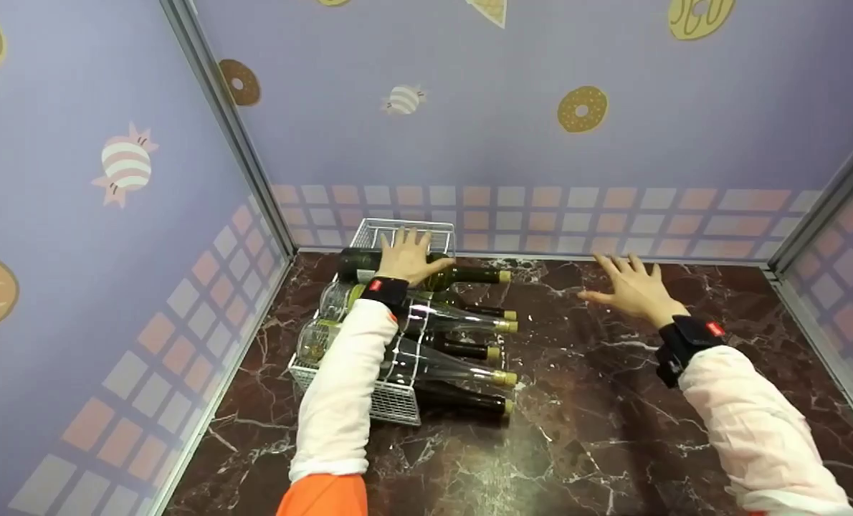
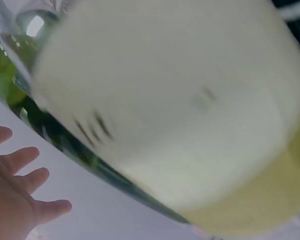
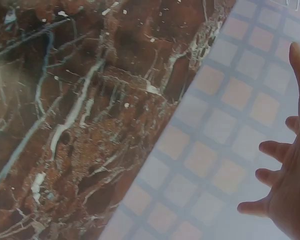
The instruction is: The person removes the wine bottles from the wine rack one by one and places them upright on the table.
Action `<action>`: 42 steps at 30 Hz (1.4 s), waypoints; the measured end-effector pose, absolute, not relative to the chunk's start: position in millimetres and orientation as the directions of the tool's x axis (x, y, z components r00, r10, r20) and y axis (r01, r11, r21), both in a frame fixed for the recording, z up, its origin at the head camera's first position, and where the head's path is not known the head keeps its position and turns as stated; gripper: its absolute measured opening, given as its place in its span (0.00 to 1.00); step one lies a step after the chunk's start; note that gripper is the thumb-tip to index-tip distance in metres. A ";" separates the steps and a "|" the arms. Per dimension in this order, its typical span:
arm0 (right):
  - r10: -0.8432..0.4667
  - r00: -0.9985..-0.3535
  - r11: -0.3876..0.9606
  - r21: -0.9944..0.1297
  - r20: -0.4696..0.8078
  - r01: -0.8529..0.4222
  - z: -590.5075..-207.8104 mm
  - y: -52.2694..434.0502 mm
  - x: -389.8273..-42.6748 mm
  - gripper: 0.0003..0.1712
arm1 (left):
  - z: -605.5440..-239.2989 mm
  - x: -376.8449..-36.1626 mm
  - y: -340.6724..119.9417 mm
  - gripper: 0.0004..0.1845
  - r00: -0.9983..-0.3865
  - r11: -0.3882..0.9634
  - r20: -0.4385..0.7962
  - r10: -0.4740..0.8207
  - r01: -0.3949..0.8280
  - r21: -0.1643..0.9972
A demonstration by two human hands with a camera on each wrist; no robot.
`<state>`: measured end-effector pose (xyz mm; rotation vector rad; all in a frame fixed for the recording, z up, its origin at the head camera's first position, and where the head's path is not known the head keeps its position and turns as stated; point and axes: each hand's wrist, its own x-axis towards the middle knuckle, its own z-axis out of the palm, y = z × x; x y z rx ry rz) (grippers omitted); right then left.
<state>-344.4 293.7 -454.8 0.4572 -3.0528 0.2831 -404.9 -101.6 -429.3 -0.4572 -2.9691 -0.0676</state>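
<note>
A white wire rack (image 1: 398, 233) stands in the back left corner of the marble top and holds several wine bottles lying on their sides, necks to the right. My left hand (image 1: 406, 258) lies flat with straight fingers on the rearmost dark green bottle (image 1: 469, 274). In the left wrist view that hand (image 2: 15, 195) shows spread fingers beside a blurred bottle with a pale label (image 2: 170, 110). My right hand (image 1: 633, 287) hovers open over the bare marble (image 1: 613, 401), fingers spread, holding nothing; the right wrist view shows its fingers (image 3: 285, 185) near the tiled wall.
Clear bottles (image 1: 441, 319) and dark bottles (image 1: 462, 400) fill the rack's front rows. Purple walls with a tiled lower band (image 1: 541, 215) close in the back and both sides. Metal corner posts (image 1: 233, 136) stand at the left and right.
</note>
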 end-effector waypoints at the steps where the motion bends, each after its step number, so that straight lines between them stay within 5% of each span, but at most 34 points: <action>1: -0.290 -0.955 0.939 -0.175 0.063 -0.297 -457.6 295.1 -342.6 0.53 | -428.5 -405.2 -104.7 0.46 -0.946 0.953 0.136 0.296 0.301 0.024; 23: -0.322 -0.941 0.922 -0.194 0.100 -0.336 -481.6 312.6 -321.7 0.53 | -383.0 -410.0 -162.2 0.51 -0.937 0.945 -0.117 0.328 0.327 0.024; 42: -0.359 -0.924 0.902 -0.204 0.134 -0.380 -499.3 307.7 -308.8 0.51 | -395.9 -417.5 -171.9 0.46 -0.915 0.931 -0.178 0.363 0.363 0.034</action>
